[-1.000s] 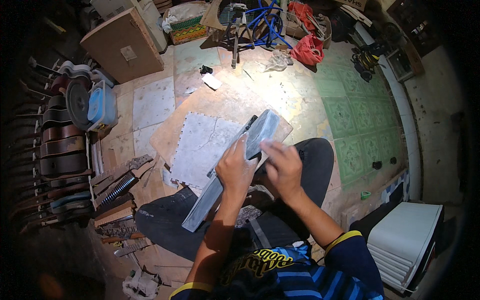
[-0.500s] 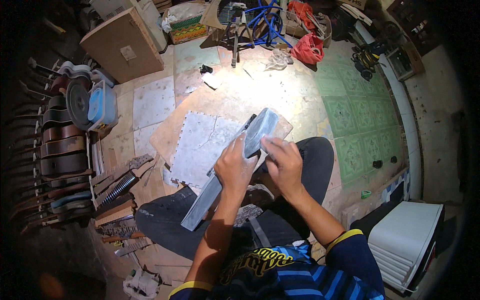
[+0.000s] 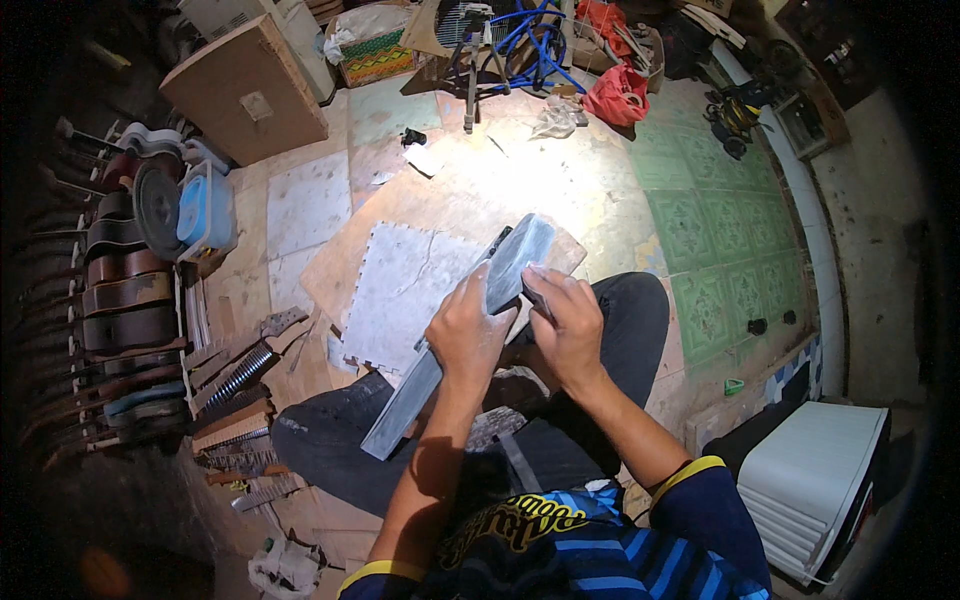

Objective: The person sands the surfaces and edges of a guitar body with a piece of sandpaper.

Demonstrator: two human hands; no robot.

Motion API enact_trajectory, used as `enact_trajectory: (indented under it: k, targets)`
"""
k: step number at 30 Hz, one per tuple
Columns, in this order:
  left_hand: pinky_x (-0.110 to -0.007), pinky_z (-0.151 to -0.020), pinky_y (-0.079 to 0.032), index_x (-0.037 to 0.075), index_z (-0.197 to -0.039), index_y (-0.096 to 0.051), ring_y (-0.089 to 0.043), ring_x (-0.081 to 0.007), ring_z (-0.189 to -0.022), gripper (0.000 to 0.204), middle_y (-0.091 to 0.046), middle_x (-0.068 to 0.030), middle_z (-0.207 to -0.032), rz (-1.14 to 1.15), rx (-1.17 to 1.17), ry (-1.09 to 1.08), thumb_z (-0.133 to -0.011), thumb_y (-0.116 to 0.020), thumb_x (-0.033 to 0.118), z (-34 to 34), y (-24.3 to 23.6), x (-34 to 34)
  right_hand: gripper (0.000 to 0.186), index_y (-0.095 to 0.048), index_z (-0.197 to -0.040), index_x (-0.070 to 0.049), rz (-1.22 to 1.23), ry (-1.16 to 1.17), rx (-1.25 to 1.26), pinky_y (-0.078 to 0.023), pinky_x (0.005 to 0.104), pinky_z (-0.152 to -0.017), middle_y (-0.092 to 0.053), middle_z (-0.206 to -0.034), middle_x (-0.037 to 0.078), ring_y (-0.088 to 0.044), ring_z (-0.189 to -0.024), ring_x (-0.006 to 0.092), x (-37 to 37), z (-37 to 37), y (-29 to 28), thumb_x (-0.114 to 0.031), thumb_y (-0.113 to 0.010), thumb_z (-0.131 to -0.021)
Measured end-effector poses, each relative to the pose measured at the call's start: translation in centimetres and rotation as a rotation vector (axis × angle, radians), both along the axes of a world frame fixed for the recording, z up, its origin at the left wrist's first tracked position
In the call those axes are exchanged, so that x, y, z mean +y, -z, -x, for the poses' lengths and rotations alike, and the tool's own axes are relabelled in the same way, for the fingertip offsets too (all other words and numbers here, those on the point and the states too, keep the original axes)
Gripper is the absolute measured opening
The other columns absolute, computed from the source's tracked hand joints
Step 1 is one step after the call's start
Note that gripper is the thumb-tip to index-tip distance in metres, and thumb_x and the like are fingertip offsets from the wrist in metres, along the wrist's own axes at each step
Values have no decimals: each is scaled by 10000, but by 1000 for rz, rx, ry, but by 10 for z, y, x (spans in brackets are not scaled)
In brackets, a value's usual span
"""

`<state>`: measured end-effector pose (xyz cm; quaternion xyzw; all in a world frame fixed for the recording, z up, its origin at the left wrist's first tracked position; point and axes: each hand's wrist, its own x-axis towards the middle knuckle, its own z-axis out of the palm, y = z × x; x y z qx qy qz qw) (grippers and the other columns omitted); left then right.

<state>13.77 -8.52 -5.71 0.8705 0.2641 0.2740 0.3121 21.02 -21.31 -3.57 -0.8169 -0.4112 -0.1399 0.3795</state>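
Observation:
A long grey bar (image 3: 405, 405), coated in pale dust, slants across my lap, its broader, lighter end pointing away from me. My left hand (image 3: 464, 330) is wrapped round its middle. At the far end's right edge, my right hand (image 3: 570, 325) is closed in a pinch on a small dark piece (image 3: 534, 298), whose kind I cannot make out. The fingertips touch or nearly touch the bar's face. A narrow black part (image 3: 500, 241) shows along the bar's left side; whether it belongs to the bar is unclear.
Beneath the work lie a white foam mat (image 3: 395, 285) and a brown board (image 3: 340, 235). Saws, rasps and a guitar neck (image 3: 280, 322) lie to my left, beside a row of guitars (image 3: 125, 295). A white slatted box (image 3: 810, 480) stands at my right.
My right hand has shifted slightly left, its fingers closing in more against the bar's edge. My left hand and the bar have barely moved.

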Motion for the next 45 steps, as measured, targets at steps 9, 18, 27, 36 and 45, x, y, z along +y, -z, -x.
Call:
enact_trajectory:
  k: [9,18,27,36,45]
  targets:
    - [-450,-735,-582,149,-1216,-731,-747,-366,-888,439,-774,-140,-1027,-25,39,-68,-782,-794,140,-4,8,3,496,-747,-1205,-84,19,-48,-7,-531,390,-799,-733,-1214,82,-660,-883,298,2,15,-4,19,-769,-720]
    - [-459,-748,-582,144,-1218,-725,-744,-370,-908,465,-772,-147,-1041,-17,21,-45,-761,-805,130,-2,7,5,515,-738,-1207,-84,79,-113,16,-525,408,-810,-718,-1249,84,-648,-923,308,-2,17,-3,37,-748,-706]
    - [-449,-752,-584,131,-1218,-725,-748,-365,-911,449,-774,-143,-1047,-18,20,-42,-776,-798,161,-3,2,2,491,-749,-1191,-87,-21,8,-25,-514,393,-772,-740,-1225,81,-657,-887,291,2,3,1,12,-769,-711]
    - [-429,-803,-585,116,-1240,-709,-742,-348,-967,670,-769,-134,-1088,15,28,-22,-616,-934,209,1,5,2,469,-741,-1204,-48,1,124,87,-521,432,-906,-721,-1206,148,-652,-1041,355,-7,-19,-1,55,-685,-750]
    - [-444,-779,-582,97,-1237,-701,-736,-336,-952,641,-761,-116,-1086,-6,35,-24,-639,-918,170,0,-2,3,490,-744,-1201,-62,5,-41,93,-526,397,-918,-713,-1238,130,-650,-1029,334,-9,-10,-12,63,-711,-728]
